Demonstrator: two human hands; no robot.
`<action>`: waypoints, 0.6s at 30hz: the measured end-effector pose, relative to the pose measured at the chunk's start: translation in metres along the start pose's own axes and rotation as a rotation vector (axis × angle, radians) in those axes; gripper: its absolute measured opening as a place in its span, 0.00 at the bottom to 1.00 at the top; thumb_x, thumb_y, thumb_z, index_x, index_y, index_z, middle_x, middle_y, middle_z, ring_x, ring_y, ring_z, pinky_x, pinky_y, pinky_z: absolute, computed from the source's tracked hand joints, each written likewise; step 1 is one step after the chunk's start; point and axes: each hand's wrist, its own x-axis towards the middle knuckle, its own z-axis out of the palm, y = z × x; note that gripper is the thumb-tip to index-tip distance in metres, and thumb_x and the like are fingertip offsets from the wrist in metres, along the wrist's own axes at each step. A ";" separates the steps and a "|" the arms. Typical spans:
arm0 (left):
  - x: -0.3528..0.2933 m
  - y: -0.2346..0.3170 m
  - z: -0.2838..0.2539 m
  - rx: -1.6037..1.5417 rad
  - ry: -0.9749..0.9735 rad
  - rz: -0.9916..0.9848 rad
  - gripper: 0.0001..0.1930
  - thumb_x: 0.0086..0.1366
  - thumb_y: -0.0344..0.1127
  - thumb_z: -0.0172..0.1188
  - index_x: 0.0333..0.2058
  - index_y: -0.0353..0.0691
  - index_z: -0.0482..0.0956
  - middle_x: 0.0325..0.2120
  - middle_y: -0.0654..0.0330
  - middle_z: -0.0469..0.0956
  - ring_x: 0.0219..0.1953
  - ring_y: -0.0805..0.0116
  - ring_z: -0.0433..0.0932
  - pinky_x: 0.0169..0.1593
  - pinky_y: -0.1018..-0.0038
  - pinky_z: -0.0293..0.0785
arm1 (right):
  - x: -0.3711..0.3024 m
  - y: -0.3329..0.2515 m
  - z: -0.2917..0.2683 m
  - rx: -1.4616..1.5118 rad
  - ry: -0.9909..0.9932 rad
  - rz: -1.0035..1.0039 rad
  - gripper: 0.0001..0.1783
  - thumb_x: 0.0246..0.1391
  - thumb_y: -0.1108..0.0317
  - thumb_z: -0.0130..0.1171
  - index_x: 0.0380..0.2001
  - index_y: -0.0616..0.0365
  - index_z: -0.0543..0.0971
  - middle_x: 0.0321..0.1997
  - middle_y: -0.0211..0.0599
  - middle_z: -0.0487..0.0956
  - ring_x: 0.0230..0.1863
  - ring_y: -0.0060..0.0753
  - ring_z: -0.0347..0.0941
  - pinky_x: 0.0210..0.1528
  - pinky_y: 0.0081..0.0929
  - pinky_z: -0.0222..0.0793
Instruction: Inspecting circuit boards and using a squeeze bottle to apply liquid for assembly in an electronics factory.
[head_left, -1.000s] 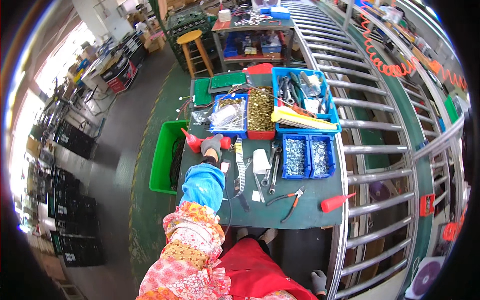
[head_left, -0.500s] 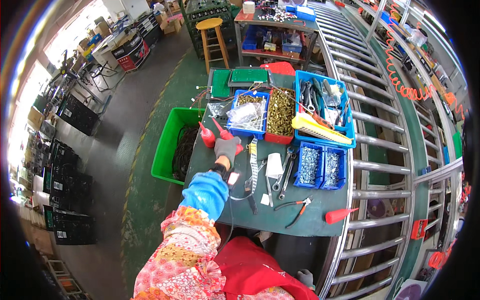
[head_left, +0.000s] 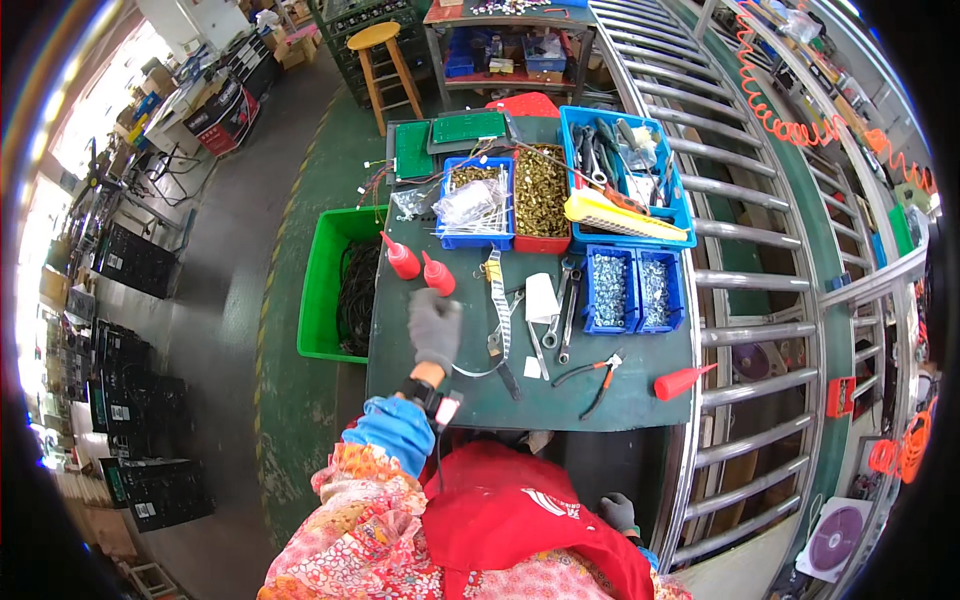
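My left hand point(head_left: 436, 328), in a grey glove, is over the left part of the green-topped table with its fingers stretched forward and nothing visible in them. Just beyond its fingertips stands a red squeeze bottle point(head_left: 438, 275) with a pointed nozzle. A second red squeeze bottle point(head_left: 403, 260) is close by on the left. To the right of the hand lies a white printed strip point(head_left: 497, 305). My right hand point(head_left: 618, 512), also gloved in grey, hangs low beside the red apron, below the table's front edge; its fingers are too indistinct to read.
Pliers point(head_left: 594, 382), wrenches point(head_left: 570, 310) and another red bottle point(head_left: 683, 382) lie on the table. Behind them are blue screw bins point(head_left: 607, 328), a red bin of brass parts point(head_left: 541, 243) and a blue tool tray point(head_left: 680, 235). A green crate point(head_left: 310, 310) stands left, a roller conveyor point(head_left: 755, 333) right.
My left hand has let go of a red bottle and drawn back toward me; that bottle now stands upright. The whole view has shifted a little. My right hand shows more fully.
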 end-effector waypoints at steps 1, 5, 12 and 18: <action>-0.010 0.011 0.000 -0.091 -0.294 -0.037 0.31 0.52 0.42 0.67 0.51 0.34 0.68 0.47 0.48 0.72 0.51 0.53 0.72 0.54 0.62 0.68 | -0.002 0.001 0.001 -0.011 0.008 0.023 0.14 0.51 0.67 0.58 0.40 0.64 0.79 0.32 0.40 0.81 0.30 0.31 0.77 0.33 0.29 0.74; -0.029 0.072 0.041 0.424 -0.447 0.421 0.44 0.51 0.58 0.65 0.59 0.36 0.61 0.48 0.49 0.70 0.49 0.52 0.73 0.51 0.63 0.71 | -0.003 0.012 0.007 -0.048 0.042 -0.037 0.13 0.49 0.66 0.54 0.36 0.62 0.80 0.25 0.37 0.81 0.22 0.30 0.76 0.26 0.27 0.72; 0.018 0.074 0.094 -0.003 -0.161 0.398 0.18 0.59 0.40 0.57 0.47 0.40 0.77 0.33 0.51 0.80 0.33 0.57 0.79 0.38 0.63 0.75 | -0.015 0.024 0.008 0.155 0.109 -0.006 0.13 0.51 0.66 0.54 0.36 0.61 0.80 0.25 0.36 0.80 0.23 0.27 0.76 0.26 0.25 0.71; 0.030 0.085 0.016 -1.425 -0.949 -0.352 0.19 0.69 0.42 0.47 0.50 0.32 0.72 0.43 0.54 0.77 0.41 0.62 0.79 0.42 0.70 0.79 | -0.034 -0.062 -0.005 0.102 0.139 -0.310 0.13 0.51 0.66 0.56 0.38 0.62 0.80 0.30 0.35 0.80 0.27 0.23 0.74 0.31 0.24 0.71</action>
